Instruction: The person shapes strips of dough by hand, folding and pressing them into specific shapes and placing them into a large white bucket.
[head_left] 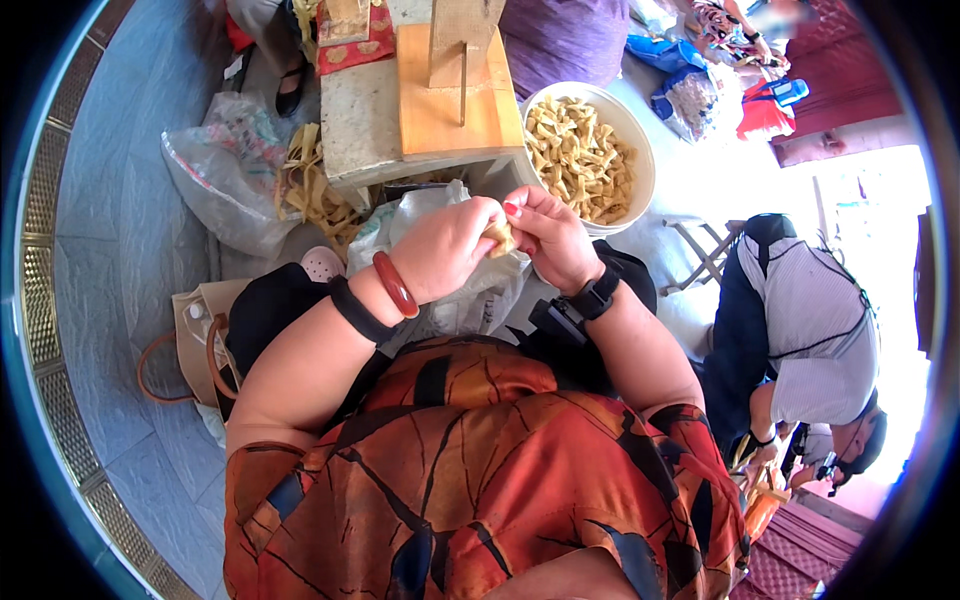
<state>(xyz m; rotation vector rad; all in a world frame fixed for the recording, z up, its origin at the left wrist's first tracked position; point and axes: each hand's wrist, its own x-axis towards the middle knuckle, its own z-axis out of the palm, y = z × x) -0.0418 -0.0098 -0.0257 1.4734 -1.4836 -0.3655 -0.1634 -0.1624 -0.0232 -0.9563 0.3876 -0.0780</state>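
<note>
My left hand [460,240] and my right hand [550,240] meet above my lap, both pinching a small pale-yellow folded piece [498,240] between their fingertips. Part of the piece is hidden by my fingers. Just past my right hand stands a white round tub [635,180] holding several similar yellow folded pieces [575,145]. A crumpled white plastic bag [485,300] lies beneath my hands. In front of me an upright wooden block [455,40] with a thin rod stands on an orange board [420,130], on a pale low table [355,120].
Left are a plastic bag [205,180], yellow strips [310,165] and a handbag [190,330]. A seated person's foot [290,90] is at upper left, another person [750,40] at upper right. A person in a striped top [810,330] bends at right, near a folding stool [690,265].
</note>
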